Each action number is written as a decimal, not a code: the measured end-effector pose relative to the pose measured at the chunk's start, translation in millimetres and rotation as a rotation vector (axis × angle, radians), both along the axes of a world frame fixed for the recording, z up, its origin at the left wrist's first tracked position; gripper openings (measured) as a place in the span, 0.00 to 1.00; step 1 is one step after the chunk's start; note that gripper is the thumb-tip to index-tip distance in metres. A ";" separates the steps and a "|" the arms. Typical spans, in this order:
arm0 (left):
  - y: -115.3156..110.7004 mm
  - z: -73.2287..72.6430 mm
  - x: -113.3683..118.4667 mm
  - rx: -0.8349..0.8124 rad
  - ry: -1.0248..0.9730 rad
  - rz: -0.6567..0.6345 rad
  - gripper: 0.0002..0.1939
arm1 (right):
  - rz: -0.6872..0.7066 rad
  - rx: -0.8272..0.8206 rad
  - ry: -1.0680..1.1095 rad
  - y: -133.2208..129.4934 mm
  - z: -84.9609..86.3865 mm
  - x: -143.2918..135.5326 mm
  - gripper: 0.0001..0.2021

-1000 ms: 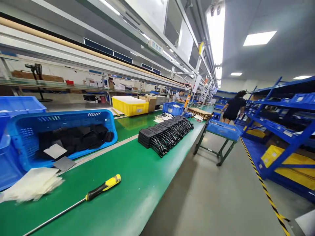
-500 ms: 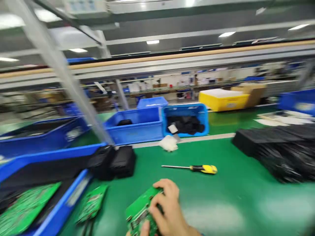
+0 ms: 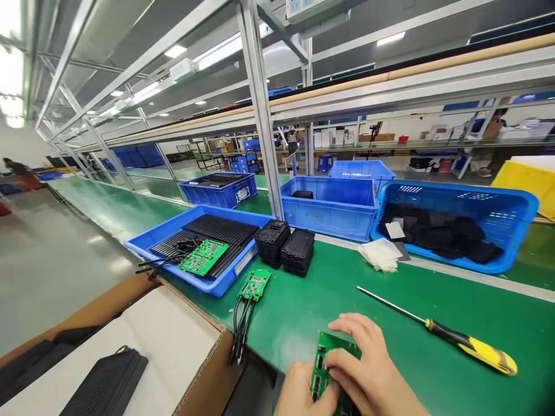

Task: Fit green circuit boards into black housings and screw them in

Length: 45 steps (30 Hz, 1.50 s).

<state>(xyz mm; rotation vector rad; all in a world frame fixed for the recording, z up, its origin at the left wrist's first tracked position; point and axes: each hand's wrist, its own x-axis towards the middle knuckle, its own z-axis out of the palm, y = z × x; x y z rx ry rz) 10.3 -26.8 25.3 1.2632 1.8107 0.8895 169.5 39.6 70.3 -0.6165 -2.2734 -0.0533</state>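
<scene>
A green circuit board [image 3: 321,361] is gripped between both my hands, tilted up over the front of the green bench. My left hand [image 3: 299,390] closes round its lower left edge. With fingers bent over the face and far edge, my right hand [image 3: 368,364] holds it from the right. Another circuit board [image 3: 255,284] with black cables lies to the left, its cables hanging over the bench edge. To the right rests a screwdriver [image 3: 459,341] with a yellow and black handle. My fingers hide much of the held board.
A blue tray [image 3: 208,284] holds ribbed black panels and several green boards [image 3: 203,257]. Black plastic cases [image 3: 298,252] are stacked beside it. Farther back are a blue bin [image 3: 329,216], a blue basket [image 3: 455,263] of black pieces and white sheets [image 3: 379,255]. A cardboard box [image 3: 203,352] stands front left.
The view has swung left, bringing the cardboard box and aisle into sight. The held board has turned more upright, and my left hand now shows on it.
</scene>
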 end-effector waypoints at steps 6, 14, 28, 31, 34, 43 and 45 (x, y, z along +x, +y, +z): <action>0.3 19.0 -3.7 0.037 0.000 -0.279 0.06 | 0.081 0.175 -0.143 3.2 33.3 -2.7 0.12; -7.1 9.8 -1.3 0.087 -0.171 -0.096 0.04 | 0.121 0.089 -0.066 6.4 36.5 -3.4 0.10; -3.4 15.1 -6.6 0.152 -0.130 -0.111 0.10 | 0.034 0.112 0.074 0.5 26.8 -1.9 0.08; -3.6 13.3 -7.7 0.142 -0.176 -0.095 0.09 | 0.057 0.085 0.081 1.0 24.9 -4.1 0.09; -3.6 9.5 -7.1 0.114 -0.188 -0.109 0.09 | 0.074 0.099 0.062 3.2 22.8 -6.1 0.10; -2.4 19.3 4.3 0.030 -0.197 -0.116 0.12 | 0.211 0.038 -0.182 14.7 18.2 13.8 0.07; -2.3 20.2 4.3 0.035 -0.219 -0.085 0.11 | 0.192 0.036 -0.162 18.0 14.2 16.1 0.05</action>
